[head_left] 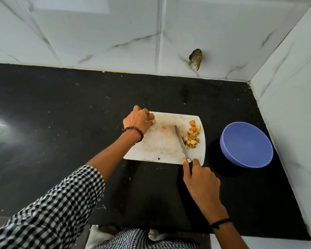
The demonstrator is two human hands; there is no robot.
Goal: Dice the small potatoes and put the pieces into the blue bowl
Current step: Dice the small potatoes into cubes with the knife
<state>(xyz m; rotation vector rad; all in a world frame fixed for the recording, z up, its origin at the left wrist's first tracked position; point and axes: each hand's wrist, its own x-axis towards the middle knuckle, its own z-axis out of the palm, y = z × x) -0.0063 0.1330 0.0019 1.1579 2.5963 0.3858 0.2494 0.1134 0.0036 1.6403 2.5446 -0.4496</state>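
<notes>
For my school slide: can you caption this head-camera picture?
Left hand holds a small brown potato at the white cutting board; right hand holds the serrated knife.

Glossy black stone counter (61,108), matt white plastic board (162,141), smooth blue plastic bowl (248,155).

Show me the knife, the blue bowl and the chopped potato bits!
knife (182,141), head view, middle of the blade.
blue bowl (246,146), head view, bare inside bottom.
diced potato pieces (192,138), head view, middle of the pile.
</notes>
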